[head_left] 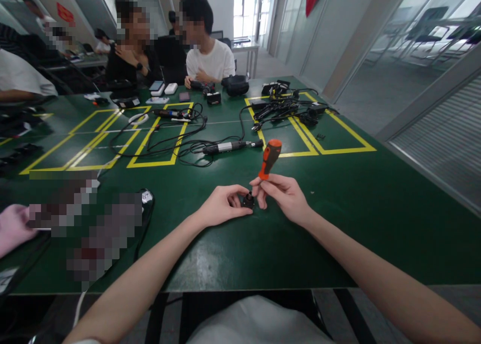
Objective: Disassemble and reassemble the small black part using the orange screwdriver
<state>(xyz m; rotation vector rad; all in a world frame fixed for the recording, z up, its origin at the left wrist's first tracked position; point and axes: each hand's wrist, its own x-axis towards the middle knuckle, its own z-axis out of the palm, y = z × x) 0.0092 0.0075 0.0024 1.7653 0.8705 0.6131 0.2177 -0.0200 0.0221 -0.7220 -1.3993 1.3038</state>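
Note:
Between the thumb and fingers of my left hand (pixel 224 205) is a small black part (pixel 248 201), held low at the green tabletop. It looks like a square base with a round top; finer detail is too small to tell. My right hand (pixel 287 196) pinches an orange and dark-grey screwdriver (pixel 270 157) near the lower end of its handle. The handle points up and leans slightly right. My fingers hide most of its shaft, and its tip lies close to the black part; I cannot tell whether they touch.
Beyond my hands lies a pen-shaped electric screwdriver (pixel 225 147) with its cable. Black cables and adapters (pixel 289 106) heap inside yellow tape outlines, beside a few tiny dark pieces (pixel 320 137). Blurred-out objects (pixel 112 233) lie at left. People sit across the green table (pixel 376 223).

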